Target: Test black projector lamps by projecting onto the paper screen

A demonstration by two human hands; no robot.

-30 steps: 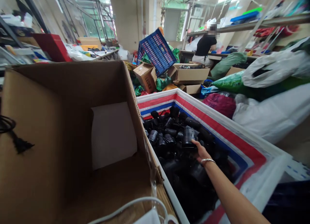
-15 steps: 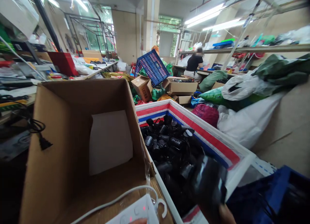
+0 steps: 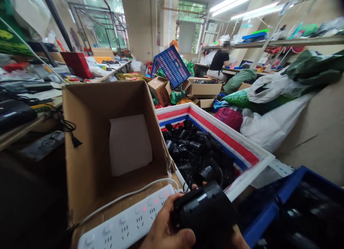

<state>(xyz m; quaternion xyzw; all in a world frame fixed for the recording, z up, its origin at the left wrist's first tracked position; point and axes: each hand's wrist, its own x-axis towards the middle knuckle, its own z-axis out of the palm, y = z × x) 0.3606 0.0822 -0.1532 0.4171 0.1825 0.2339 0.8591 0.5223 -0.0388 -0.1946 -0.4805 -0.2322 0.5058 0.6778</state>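
Just above the power strip, a glossy black plastic device (image 3: 204, 215) with a short black cable is held up close in front of me. My left hand (image 3: 166, 225) is closed round its left side, with thumb in front and fingertips showing over the far edge. At the lower right edge of the device, my right hand (image 3: 239, 239) grips it; most of that hand is hidden or cut off. The white power strip (image 3: 114, 230), with several red lights lit, lies beneath on cardboard. Many similar small black devices (image 3: 197, 148) are heaped in the striped bin beyond.
An open cardboard box (image 3: 87, 152) with a sheet of paper inside stands at left. The bin's striped liner (image 3: 228, 136) has a white rim. A blue crate (image 3: 268, 220) is at lower right. Bags (image 3: 282, 121) pile up at right; a person (image 3: 218, 60) sits far back.
The black device has moved left and toward me, from over the bin to above the power strip. My left hand has come up and taken hold of it. The view has shifted slightly.
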